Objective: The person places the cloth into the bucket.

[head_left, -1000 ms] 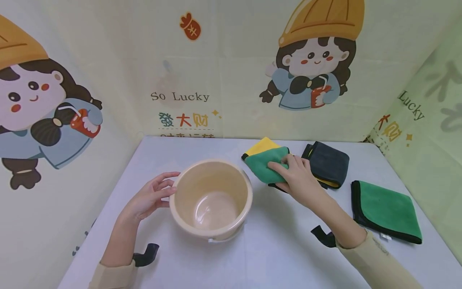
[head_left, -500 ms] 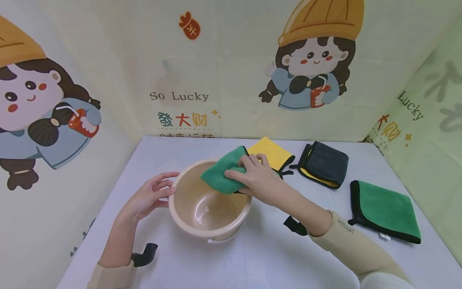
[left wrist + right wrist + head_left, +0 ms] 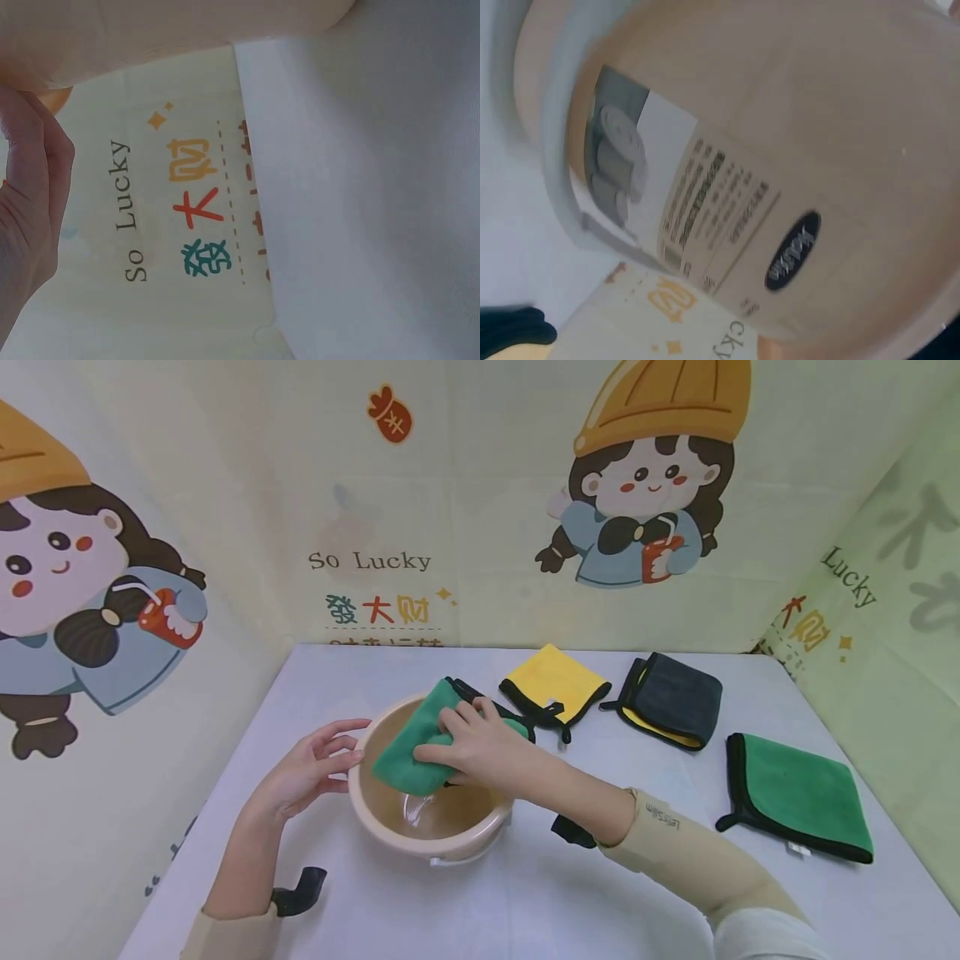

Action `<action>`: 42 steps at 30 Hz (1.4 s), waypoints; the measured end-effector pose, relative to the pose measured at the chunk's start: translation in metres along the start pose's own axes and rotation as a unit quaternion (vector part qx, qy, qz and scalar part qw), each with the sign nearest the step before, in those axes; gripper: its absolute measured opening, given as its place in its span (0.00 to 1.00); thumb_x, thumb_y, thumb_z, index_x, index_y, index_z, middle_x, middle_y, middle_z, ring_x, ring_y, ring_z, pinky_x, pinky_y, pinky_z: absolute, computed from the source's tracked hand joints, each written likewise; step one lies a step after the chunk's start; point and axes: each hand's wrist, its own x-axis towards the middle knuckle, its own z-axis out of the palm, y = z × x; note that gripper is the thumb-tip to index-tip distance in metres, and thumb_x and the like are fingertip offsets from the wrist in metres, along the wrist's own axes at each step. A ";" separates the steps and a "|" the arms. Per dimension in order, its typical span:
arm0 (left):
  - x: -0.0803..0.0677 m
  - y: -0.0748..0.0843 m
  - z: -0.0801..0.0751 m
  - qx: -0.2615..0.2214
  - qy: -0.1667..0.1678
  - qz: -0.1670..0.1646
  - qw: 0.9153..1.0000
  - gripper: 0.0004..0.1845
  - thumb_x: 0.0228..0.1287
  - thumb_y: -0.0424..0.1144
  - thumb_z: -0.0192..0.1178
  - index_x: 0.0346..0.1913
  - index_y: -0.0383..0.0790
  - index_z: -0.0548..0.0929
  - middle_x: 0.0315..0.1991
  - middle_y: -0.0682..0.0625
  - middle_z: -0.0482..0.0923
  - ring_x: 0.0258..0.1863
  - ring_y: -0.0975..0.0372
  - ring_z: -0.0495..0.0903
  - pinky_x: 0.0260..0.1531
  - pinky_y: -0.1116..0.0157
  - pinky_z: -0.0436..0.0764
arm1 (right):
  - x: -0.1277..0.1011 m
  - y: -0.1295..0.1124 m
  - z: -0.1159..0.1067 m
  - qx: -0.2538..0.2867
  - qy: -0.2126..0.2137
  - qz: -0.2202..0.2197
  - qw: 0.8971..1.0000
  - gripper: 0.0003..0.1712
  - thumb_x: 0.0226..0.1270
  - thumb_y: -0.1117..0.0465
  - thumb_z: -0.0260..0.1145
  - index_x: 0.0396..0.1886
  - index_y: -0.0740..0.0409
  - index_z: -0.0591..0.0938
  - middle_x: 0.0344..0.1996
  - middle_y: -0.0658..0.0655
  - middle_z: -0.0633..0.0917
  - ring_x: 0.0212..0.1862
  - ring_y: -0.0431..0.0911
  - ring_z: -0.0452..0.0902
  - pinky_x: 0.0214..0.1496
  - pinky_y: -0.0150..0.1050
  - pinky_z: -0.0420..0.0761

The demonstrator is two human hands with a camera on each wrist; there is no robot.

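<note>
Since a second ago I've carried the green cloth [image 3: 408, 747] away from the spot beside the yellow cloth [image 3: 553, 681] and over to the bucket [image 3: 390, 818]; it now sits over the bucket's mouth, dipping inside near the rim. My right hand [image 3: 468, 750] has its fingers curled round the cloth, gripping it from above. My left hand [image 3: 303, 768] has not shifted: it rests against the outside of the bucket on its left, fingers relaxed and spread, fingertips touching the rim.

From the right wrist view I see only the bucket's beige wall [image 3: 832, 112], with its printed label and the pale handle, very close up. From the left wrist view I see part of the left hand [image 3: 26, 225] beside the bucket's base [image 3: 150, 30] and bare table [image 3: 375, 210].

Right of the bucket, along the back of the table, lie the yellow cloth and then a dark grey cloth [image 3: 671, 697]. Another green cloth [image 3: 802, 793] lies flat, farthest right of the bucket.
</note>
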 end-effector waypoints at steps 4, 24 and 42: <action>0.000 0.001 0.001 0.007 0.003 -0.003 1.000 0.26 0.63 0.35 0.56 0.63 0.39 0.63 0.37 0.51 0.75 0.34 0.59 0.81 0.33 0.60 0.82 | 0.006 -0.006 0.004 0.013 -0.035 -0.007 0.999 0.22 0.57 0.43 0.63 0.53 0.35 0.73 0.41 0.52 0.72 0.47 0.46 0.66 0.49 0.44 0.69; -0.002 0.000 0.002 -0.004 -0.002 0.000 1.000 0.24 0.63 0.34 0.56 0.61 0.41 0.65 0.37 0.52 0.75 0.34 0.60 0.81 0.33 0.59 0.82 | 0.018 -0.018 0.030 0.015 -0.125 -0.027 0.992 0.21 0.60 0.43 0.60 0.55 0.33 0.73 0.43 0.53 0.73 0.47 0.46 0.66 0.47 0.41 0.68; -0.002 0.002 0.003 -0.004 -0.002 0.005 1.000 0.23 0.63 0.34 0.55 0.61 0.41 0.65 0.36 0.53 0.76 0.33 0.60 0.81 0.33 0.61 0.82 | 0.023 -0.020 0.038 0.023 -0.230 -0.002 0.973 0.25 0.63 0.50 0.61 0.61 0.33 0.69 0.51 0.52 0.70 0.54 0.46 0.63 0.57 0.47 0.66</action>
